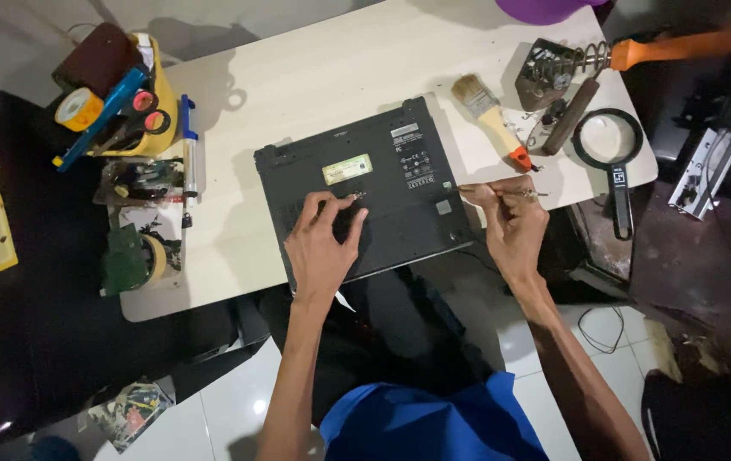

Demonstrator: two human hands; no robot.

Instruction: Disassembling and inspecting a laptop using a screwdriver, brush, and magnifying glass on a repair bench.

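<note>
A black laptop (399,175) lies upside down on the pale table (314,77), its underside with stickers facing up. My left hand (323,248) rests flat on the laptop's base, fingers spread and fingertips near a small part at the middle. My right hand (512,224) hovers at the laptop's right edge, pinching a thin metal tool (529,193) that points sideways.
A paintbrush (493,119), a magnifying glass (611,149) and a soldering iron with an orange handle (681,47) on its coil stand (553,68) lie at the right. A yellow holder (139,107) with tools and tape rolls stands at the left. A roll of tape (154,259) lies at the table's front left.
</note>
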